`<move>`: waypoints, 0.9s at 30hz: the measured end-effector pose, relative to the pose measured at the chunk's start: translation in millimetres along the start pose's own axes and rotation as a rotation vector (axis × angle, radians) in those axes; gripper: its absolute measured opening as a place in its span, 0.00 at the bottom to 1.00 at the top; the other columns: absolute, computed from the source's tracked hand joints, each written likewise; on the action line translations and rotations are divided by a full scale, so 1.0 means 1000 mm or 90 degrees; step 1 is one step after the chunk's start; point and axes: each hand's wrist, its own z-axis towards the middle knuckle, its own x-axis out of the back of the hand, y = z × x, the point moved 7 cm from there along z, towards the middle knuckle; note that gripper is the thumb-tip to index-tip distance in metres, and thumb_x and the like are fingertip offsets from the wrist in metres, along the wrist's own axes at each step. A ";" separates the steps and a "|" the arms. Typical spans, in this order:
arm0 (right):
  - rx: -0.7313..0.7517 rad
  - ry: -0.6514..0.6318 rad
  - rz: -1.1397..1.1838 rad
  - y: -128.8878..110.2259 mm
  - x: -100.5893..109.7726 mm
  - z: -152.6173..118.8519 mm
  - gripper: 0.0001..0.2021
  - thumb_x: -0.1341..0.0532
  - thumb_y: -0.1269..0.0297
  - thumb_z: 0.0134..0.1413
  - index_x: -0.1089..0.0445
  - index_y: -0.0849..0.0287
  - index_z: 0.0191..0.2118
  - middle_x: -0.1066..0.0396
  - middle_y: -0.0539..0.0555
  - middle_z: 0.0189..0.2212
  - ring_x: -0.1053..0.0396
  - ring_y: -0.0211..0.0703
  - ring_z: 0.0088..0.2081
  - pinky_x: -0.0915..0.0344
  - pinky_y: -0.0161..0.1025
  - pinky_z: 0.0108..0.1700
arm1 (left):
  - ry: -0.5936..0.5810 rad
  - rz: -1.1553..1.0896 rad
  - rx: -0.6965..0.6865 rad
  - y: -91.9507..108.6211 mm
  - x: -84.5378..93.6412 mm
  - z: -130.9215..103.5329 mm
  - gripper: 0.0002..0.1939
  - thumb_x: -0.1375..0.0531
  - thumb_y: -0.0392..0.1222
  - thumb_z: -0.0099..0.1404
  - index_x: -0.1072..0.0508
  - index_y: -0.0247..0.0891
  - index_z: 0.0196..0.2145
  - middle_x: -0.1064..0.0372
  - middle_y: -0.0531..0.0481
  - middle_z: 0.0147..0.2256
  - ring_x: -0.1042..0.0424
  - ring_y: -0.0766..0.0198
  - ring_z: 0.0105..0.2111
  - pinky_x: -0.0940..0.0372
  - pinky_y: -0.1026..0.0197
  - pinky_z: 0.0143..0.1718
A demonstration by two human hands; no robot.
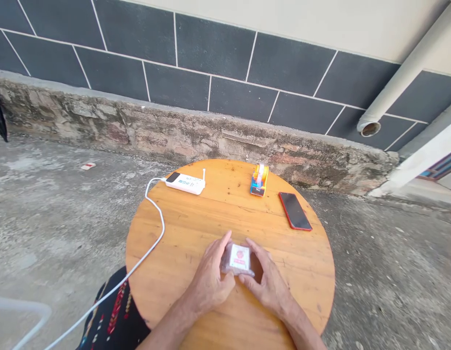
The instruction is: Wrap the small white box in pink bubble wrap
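A small white square packet (239, 257) with red print, in clear plastic wrap, lies near the front middle of the round wooden table (182, 228). My left hand (213, 272) holds its left side, with the thumb at the near left corner and the index finger stretched along the far left. On the other side, my right hand (265, 274) has its thumb at the near right corner and its index fingertip at the far right corner. Both hands curve around the packet. Its underside is hidden.
A white power bank-like device (185, 183) with a long white cable (160, 214) sits at the table's back left. Toward the back stands a yellow and blue tape dispenser (259, 181). A red-edged phone (295, 211) lies right. Behind is a stone-based wall (167, 136).
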 end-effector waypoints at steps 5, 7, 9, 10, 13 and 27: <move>0.006 -0.032 0.063 -0.001 0.004 -0.004 0.37 0.41 0.67 0.51 0.56 0.51 0.65 0.48 0.55 0.63 0.49 0.50 0.62 0.49 0.52 0.63 | 0.017 -0.035 0.013 0.001 0.009 -0.004 0.42 0.49 0.24 0.49 0.47 0.42 0.62 0.44 0.45 0.60 0.44 0.54 0.60 0.47 0.48 0.61; 0.001 -0.042 0.074 0.000 0.004 -0.006 0.37 0.42 0.69 0.51 0.57 0.50 0.65 0.50 0.54 0.64 0.51 0.49 0.63 0.51 0.52 0.64 | 0.019 -0.042 0.019 -0.001 0.010 -0.005 0.42 0.49 0.24 0.49 0.47 0.42 0.62 0.41 0.46 0.58 0.42 0.55 0.59 0.46 0.48 0.61; -0.002 -0.043 0.072 0.002 0.005 -0.008 0.37 0.42 0.71 0.51 0.56 0.51 0.65 0.50 0.54 0.64 0.51 0.49 0.64 0.53 0.52 0.64 | 0.022 -0.037 0.017 -0.004 0.010 -0.005 0.41 0.49 0.24 0.50 0.47 0.43 0.62 0.40 0.47 0.57 0.40 0.56 0.58 0.45 0.49 0.60; -0.003 -0.039 0.071 0.003 0.006 -0.008 0.36 0.43 0.71 0.51 0.56 0.51 0.65 0.50 0.55 0.64 0.51 0.49 0.64 0.53 0.52 0.64 | 0.023 -0.030 0.016 -0.005 0.010 -0.005 0.41 0.49 0.25 0.50 0.46 0.43 0.62 0.39 0.47 0.57 0.39 0.56 0.57 0.45 0.50 0.60; -0.014 0.003 0.088 0.005 0.015 -0.011 0.32 0.43 0.70 0.52 0.52 0.52 0.63 0.47 0.56 0.62 0.49 0.49 0.62 0.51 0.52 0.63 | 0.032 -0.004 0.015 -0.004 0.011 -0.003 0.39 0.48 0.26 0.51 0.44 0.42 0.61 0.37 0.46 0.55 0.38 0.56 0.56 0.44 0.50 0.59; 0.041 0.021 -0.005 -0.017 0.016 -0.005 0.10 0.43 0.60 0.60 0.29 0.55 0.30 0.29 0.49 0.25 0.33 0.42 0.31 0.40 0.41 0.39 | 0.034 0.153 -0.057 0.016 0.006 0.000 0.28 0.45 0.28 0.51 0.35 0.39 0.51 0.33 0.49 0.35 0.34 0.56 0.39 0.36 0.52 0.44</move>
